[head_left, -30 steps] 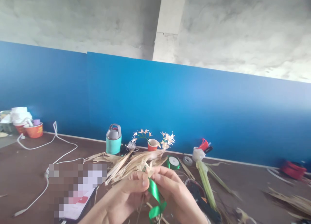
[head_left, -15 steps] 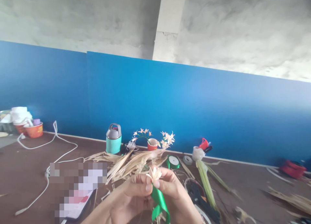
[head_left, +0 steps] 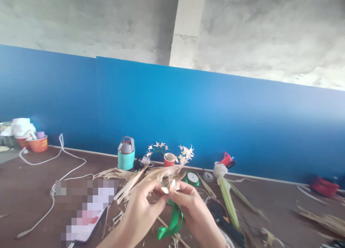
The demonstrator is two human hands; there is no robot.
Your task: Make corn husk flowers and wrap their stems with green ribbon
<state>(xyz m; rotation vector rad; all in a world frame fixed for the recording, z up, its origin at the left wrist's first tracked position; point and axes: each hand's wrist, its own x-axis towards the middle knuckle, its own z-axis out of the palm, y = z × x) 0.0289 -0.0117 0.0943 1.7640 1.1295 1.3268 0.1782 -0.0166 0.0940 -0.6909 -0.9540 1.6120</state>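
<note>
Cream flower (head_left: 173,187), likely light and fragile, best held at its base; left hand (head_left: 140,204) and right hand (head_left: 194,207) fingers pinch it.

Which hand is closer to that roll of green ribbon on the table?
Right. The right hand is just on the near side of the roll of green ribbon; the left hand is farther away, nearer and to its left.

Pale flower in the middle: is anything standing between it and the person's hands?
Nothing visible stands in the way. The fingertips of the left hand and right hand are right at the pale flower, and the green ribbon hangs below it, not between.
</note>
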